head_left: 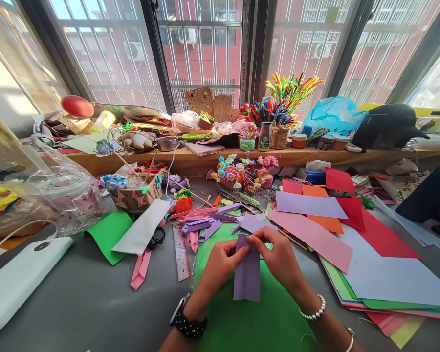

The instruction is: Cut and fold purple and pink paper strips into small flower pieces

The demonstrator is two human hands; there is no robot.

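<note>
On the ledge (220, 164) below the window, a twine-wrapped pot (279, 138) stands with a thick bunch of coloured pipe cleaners (291, 93) rising above it. Just to its left is a glass jar (264, 136) with a green label; I cannot tell what is inside. A small green pot (247, 143) carries pink flowers (248, 129). Lower, on the grey worktop (106, 303), a brown box (137, 199) with star shapes on its side contains some red pieces, too small to tell exactly.

The left hand (223, 261) and the right hand (278, 252) both have the fingers closed, pinching the upper end of a purple paper strip (247, 281). This strip is lengthwise creased and hangs above a green sheet (249, 327).
</note>
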